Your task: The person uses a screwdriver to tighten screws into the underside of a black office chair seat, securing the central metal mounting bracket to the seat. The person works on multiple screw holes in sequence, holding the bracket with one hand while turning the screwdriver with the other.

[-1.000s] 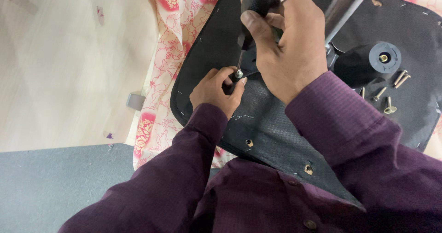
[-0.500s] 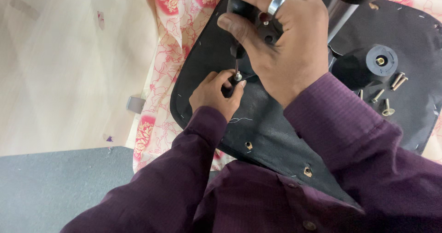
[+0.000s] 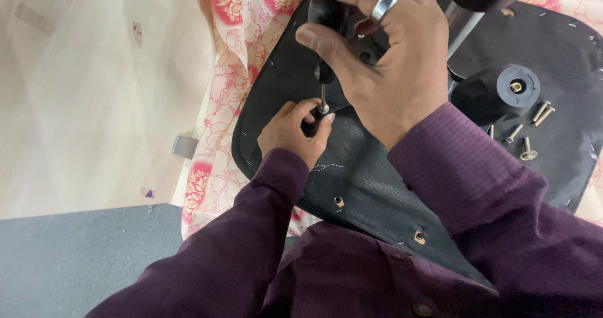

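My right hand, with a silver ring on one finger, grips the black handle of a screwdriver held upright. Its metal shaft points down onto a small screw in the underside of a black fabric-covered chair seat. My left hand rests on the seat and pinches that screw at the screwdriver's tip. Both arms wear dark purple sleeves.
Several loose bolts and a black round knob lie on the seat at the right. A black chair part with a metal post stands behind my right hand. A floral cloth lies under the seat, on a pale floor beside grey carpet.
My right hand has turned on the screwdriver handle, so the ring and thumb have shifted. The view has drifted slightly. My left hand stays at the screw.
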